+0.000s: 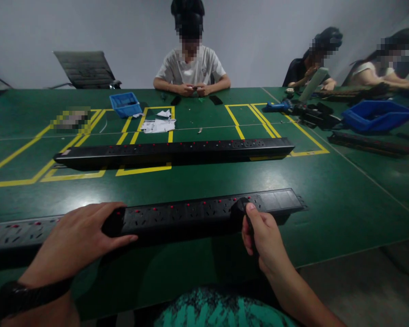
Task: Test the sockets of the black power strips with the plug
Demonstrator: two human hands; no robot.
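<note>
A long black power strip (pixel 180 217) with a row of sockets and small red parts lies across the table in front of me. My left hand (pixel 83 231) is wrapped over the strip left of its middle, thumb on the near side and fingers across the top. Near the strip's right end, my right hand (pixel 264 231) grips a black plug (pixel 239 208), its cord running down inside my palm. The plug sits against the sockets; how deep its pins are is hidden.
Beyond it lies a second black power strip (pixel 184 152). Farther off are a blue bin (pixel 125 105), torn white paper (pixel 158 126) and yellow tape outlines. On the right are a larger blue bin (pixel 378 113) and dark tools. A person (pixel 192 68) sits opposite; two more sit right.
</note>
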